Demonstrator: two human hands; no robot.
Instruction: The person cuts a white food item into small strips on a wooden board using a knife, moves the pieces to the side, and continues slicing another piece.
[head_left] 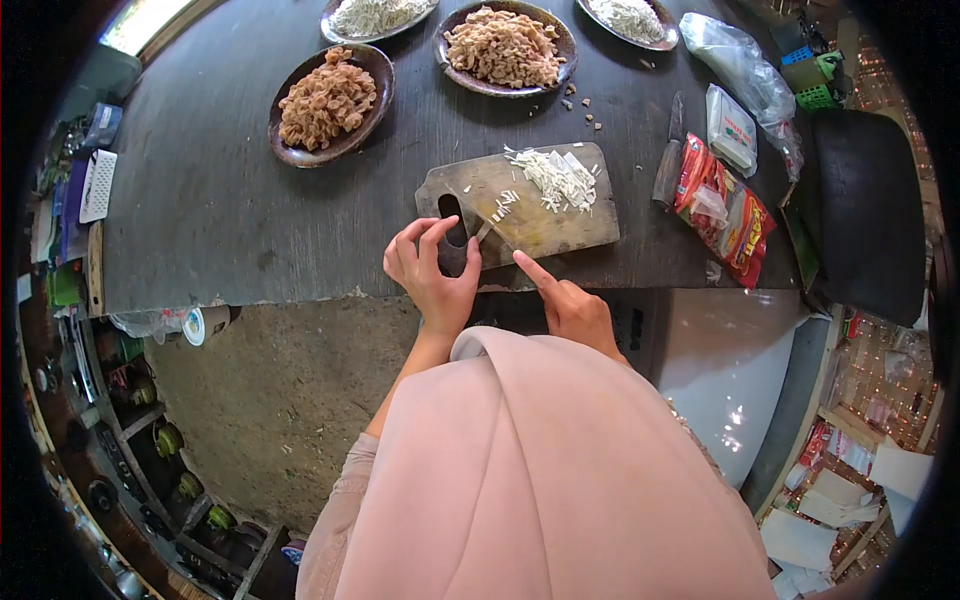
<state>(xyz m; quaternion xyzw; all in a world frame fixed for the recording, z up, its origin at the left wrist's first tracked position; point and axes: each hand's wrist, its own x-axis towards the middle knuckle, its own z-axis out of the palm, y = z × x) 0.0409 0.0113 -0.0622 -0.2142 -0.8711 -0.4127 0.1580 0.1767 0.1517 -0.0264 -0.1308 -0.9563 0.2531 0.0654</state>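
On the dark table lies a wooden cutting board (pixel 545 235) with a handle hole at its left end. My left hand (pixel 438 285) is at that end, fingers curled, thumb and fingertips at a small pale strip (pixel 485 230). A thin knife blade (pixel 503 233), seen nearly edge-on, slants across the board. My right hand (pixel 578 315) is closed at the board's near edge, its index finger stretched along the blade; the handle is hidden beneath the hand. A pile of cut white strips (pixel 562 180) lies at the board's far right, and a few small bits lie nearer the blade.
Beyond the board stand a plate of brown curled pieces (pixel 287 148), a plate of tan pieces (pixel 560 80) and two plates of white shreds. At right lie another knife (pixel 667 172), a red packet (pixel 725 212) and plastic bags (pixel 745 75). A black chair (pixel 868 200) stands beside the table.
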